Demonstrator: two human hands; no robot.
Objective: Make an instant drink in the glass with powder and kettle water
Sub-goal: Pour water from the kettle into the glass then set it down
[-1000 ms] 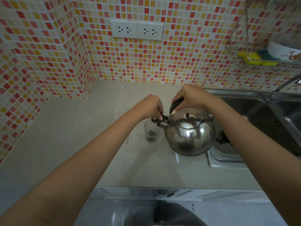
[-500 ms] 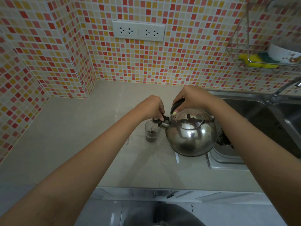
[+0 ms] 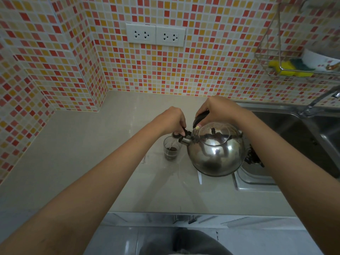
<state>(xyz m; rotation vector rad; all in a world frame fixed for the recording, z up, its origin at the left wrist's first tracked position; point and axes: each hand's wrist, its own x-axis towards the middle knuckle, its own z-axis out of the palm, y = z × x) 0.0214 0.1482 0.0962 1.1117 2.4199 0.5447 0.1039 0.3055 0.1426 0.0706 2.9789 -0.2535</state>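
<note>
Powder in: dark heap at bottom of glass (image 3: 171,150), mid-counter, just left of kettle (image 3: 216,151). Right hand (image 3: 219,110) closed round black handle, kettle tipped left; left hand (image 3: 173,119) pinching spout cap (image 3: 184,134) over rim. Pour barely begun, filling left.

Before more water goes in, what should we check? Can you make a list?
1. Small clear glass upright on the beige counter: ok.
2. Dark powder in the glass bottom: ok.
3. Shiny round steel kettle spout over the glass: ok.
4. Right hand gripping the black handle: ok.
5. Left hand holding the spout cap open: ok.
6. Water left in the kettle: cannot tell.
</note>
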